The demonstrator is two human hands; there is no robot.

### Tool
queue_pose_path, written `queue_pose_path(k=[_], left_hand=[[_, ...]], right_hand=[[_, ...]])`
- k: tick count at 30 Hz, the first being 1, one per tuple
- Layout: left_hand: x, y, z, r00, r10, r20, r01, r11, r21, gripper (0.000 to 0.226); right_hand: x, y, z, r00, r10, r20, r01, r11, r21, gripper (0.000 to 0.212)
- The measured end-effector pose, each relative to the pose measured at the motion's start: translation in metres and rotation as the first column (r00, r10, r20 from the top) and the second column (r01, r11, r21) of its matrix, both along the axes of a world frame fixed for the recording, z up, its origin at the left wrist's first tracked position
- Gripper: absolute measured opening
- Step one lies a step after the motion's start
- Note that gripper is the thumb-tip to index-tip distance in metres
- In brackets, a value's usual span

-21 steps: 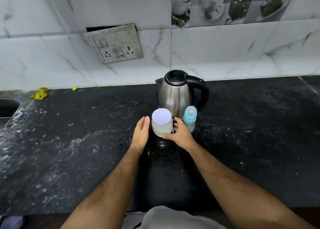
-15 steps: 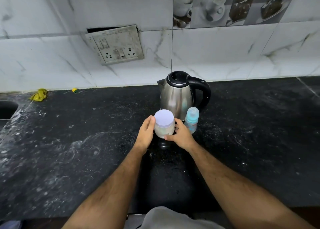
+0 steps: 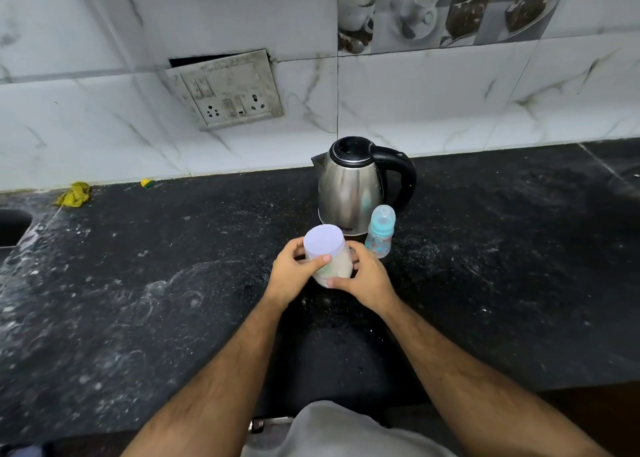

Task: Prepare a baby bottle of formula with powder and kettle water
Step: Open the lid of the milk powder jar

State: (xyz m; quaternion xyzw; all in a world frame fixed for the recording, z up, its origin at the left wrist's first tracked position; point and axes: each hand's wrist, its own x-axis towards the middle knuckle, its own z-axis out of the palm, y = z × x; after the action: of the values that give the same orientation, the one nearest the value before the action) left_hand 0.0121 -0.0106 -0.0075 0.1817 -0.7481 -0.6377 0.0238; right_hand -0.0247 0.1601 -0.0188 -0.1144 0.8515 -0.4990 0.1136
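A clear jar of pale powder point(image 3: 333, 266) with a flat lilac lid point(image 3: 323, 241) is held between both my hands over the black counter point(image 3: 138, 301). My left hand point(image 3: 294, 276) wraps the jar's left side, its thumb just under the lid. My right hand point(image 3: 367, 280) grips the jar's lower right side. Just behind stands a steel kettle point(image 3: 349, 190) with a black lid and handle. A small blue baby bottle point(image 3: 380, 237) with a clear cap stands upright to the right of the jar, in front of the kettle.
A tiled wall with a tilted socket plate point(image 3: 228, 91) rises behind the counter. A yellow cloth scrap point(image 3: 73, 195) lies at the back left, near a sink cut-out point(image 3: 12, 226) at the left edge. The counter's front edge runs near my body.
My left hand has closed onto the jar's left side, thumb now under the lid. My right hand keeps its grip. The jar sits slightly nearer to me.
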Motion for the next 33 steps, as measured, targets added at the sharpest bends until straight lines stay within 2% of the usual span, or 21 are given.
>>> queue_pose_path(k=[4, 12, 16, 21, 26, 29, 33], left_hand=[[0.005, 0.0, 0.009, 0.999, -0.048, 0.014, 0.048, 0.998, 0.027, 0.062], [0.009, 0.004, 0.018, 0.993, -0.12, 0.022, 0.121, 0.991, -0.055, 0.054], [0.005, 0.005, 0.036, 0.986, -0.165, -0.022, 0.166, 0.985, 0.052, 0.064], [0.0, 0.011, 0.054, 0.965, -0.257, -0.045, 0.26, 0.956, 0.135, 0.049], [-0.004, 0.023, 0.059, 0.978, -0.193, -0.074, 0.203, 0.966, 0.16, 0.039], [-0.003, 0.029, 0.061, 0.979, -0.189, -0.073, 0.198, 0.968, 0.153, 0.041], [-0.002, 0.034, 0.063, 0.984, -0.163, -0.076, 0.172, 0.974, 0.147, 0.044]], right_hand=[[0.01, 0.004, 0.005, 0.999, -0.011, 0.031, 0.01, 1.0, 0.015, 0.088], [0.021, 0.013, 0.019, 0.987, 0.094, 0.13, -0.081, 0.991, -0.102, 0.088], [0.034, 0.014, 0.033, 0.962, 0.199, 0.188, -0.154, 0.962, -0.226, 0.051], [0.041, 0.019, 0.042, 0.944, 0.24, 0.228, -0.157, 0.931, -0.328, 0.04], [0.045, 0.02, 0.044, 0.952, 0.241, 0.188, -0.159, 0.916, -0.369, 0.046], [0.046, 0.019, 0.042, 0.964, 0.19, 0.184, -0.119, 0.932, -0.342, 0.053], [0.05, 0.016, 0.036, 0.977, 0.063, 0.205, -0.003, 0.96, -0.282, 0.082]])
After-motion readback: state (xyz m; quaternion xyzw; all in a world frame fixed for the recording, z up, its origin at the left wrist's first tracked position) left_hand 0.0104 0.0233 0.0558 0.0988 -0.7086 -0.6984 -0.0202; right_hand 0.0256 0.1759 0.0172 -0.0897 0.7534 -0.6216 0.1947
